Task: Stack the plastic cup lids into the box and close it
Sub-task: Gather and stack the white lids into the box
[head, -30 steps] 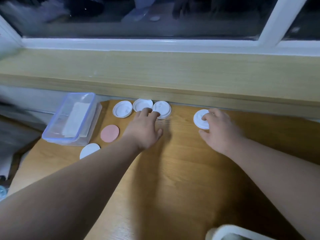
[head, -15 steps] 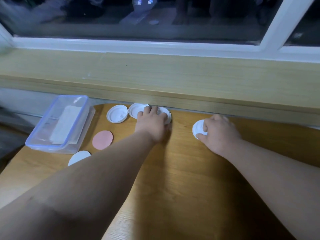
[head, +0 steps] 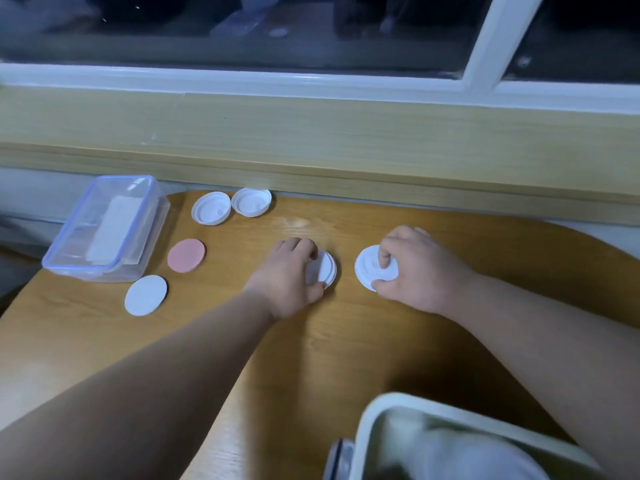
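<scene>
Head view: the left hand (head: 291,271) curls its fingers round lid 1 (head: 325,270), white, round and rib-rimmed, on the desk (head: 311,358). The right hand (head: 412,268) pinches lid 2 (head: 370,268) just beside it. Lid 3 (head: 211,208) and lid 4 (head: 251,201) lie hollow side up, side by side, near the clear, blue-rimmed box (head: 150,237).
</scene>
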